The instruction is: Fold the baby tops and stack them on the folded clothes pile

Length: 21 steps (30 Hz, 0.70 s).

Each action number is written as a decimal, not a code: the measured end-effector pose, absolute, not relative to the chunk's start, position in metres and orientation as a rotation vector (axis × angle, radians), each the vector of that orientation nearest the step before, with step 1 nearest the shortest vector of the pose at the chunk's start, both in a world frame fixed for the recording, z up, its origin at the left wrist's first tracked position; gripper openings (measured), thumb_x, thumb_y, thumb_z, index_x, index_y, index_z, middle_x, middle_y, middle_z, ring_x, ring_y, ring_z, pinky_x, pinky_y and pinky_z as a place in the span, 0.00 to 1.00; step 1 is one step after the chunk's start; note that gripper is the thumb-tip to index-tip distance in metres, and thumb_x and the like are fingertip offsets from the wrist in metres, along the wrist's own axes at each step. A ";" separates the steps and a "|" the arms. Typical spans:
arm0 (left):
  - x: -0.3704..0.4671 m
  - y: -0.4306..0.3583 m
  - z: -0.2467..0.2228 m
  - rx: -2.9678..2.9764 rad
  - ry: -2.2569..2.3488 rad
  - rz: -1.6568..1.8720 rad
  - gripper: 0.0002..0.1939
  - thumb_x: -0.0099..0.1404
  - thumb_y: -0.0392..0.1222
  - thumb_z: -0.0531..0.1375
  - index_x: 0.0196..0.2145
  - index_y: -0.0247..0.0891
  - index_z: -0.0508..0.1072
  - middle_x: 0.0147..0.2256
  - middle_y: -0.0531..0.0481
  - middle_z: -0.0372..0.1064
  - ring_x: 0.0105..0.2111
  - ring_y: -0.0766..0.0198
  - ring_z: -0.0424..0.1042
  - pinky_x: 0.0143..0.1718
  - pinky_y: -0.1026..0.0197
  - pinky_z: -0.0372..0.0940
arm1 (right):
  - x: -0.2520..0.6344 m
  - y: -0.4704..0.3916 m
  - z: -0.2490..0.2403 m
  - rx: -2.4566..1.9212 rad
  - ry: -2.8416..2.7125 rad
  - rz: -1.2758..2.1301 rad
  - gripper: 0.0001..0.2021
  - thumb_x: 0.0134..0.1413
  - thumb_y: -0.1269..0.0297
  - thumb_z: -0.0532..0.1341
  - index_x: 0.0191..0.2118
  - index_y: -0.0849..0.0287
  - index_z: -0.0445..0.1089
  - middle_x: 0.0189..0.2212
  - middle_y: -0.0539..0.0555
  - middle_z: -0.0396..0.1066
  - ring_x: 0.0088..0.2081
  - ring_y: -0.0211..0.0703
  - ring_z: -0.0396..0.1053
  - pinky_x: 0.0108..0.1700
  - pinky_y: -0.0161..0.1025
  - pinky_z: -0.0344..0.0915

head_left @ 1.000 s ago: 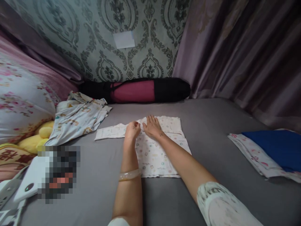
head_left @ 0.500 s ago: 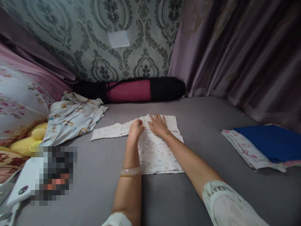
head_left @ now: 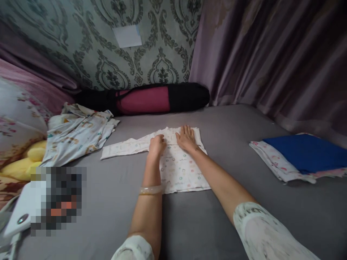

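A small white long-sleeved shirt (head_left: 182, 169) with a scattered print lies flat in the middle of the bed. One sleeve (head_left: 123, 149) stretches out to the left; the other side is folded in over the body. My left hand (head_left: 157, 145) is closed on the cloth near the inner end of that sleeve, its fingertips partly hidden. Beside it, my right hand (head_left: 186, 139) rests palm down on the upper part of the shirt, fingers extended.
Folded clothes with a blue piece (head_left: 306, 151) on top lie at right. A printed garment (head_left: 81, 133), a yellow plush toy (head_left: 20, 168) and a white device (head_left: 27, 206) are at left. A black-and-red long bag (head_left: 143, 99) lies along the wall.
My right hand has slid slightly to the right across the shirt, its fingers now closer together. My left hand stays at the same part of the cloth. The camera view has shifted a little.
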<state>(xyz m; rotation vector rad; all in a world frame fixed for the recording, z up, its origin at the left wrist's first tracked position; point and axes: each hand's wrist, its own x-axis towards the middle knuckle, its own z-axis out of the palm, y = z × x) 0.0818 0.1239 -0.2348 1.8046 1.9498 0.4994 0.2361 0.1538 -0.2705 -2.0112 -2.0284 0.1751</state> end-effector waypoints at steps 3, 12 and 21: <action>0.083 0.122 -0.236 1.820 1.945 0.417 0.18 0.62 0.33 0.51 0.46 0.41 0.74 0.40 0.42 0.74 0.50 0.53 0.68 0.38 0.62 0.67 | 0.237 0.154 -0.275 -2.023 -2.053 0.182 0.33 0.66 0.53 0.42 0.67 0.74 0.46 0.68 0.67 0.43 0.68 0.55 0.37 0.66 0.49 0.33; 0.083 0.117 -0.229 1.846 1.957 0.403 0.08 0.60 0.34 0.55 0.33 0.43 0.73 0.28 0.46 0.71 0.45 0.53 0.67 0.41 0.60 0.63 | 0.262 0.161 -0.269 -2.064 -2.101 0.288 0.35 0.66 0.51 0.37 0.68 0.74 0.42 0.69 0.65 0.39 0.69 0.52 0.36 0.67 0.47 0.34; 0.084 0.114 -0.221 1.914 1.966 0.248 0.10 0.60 0.33 0.51 0.31 0.41 0.71 0.29 0.44 0.72 0.48 0.49 0.63 0.39 0.59 0.60 | 0.281 0.156 -0.274 -2.070 -2.155 0.225 0.35 0.66 0.51 0.36 0.68 0.76 0.44 0.69 0.66 0.40 0.69 0.53 0.34 0.67 0.47 0.31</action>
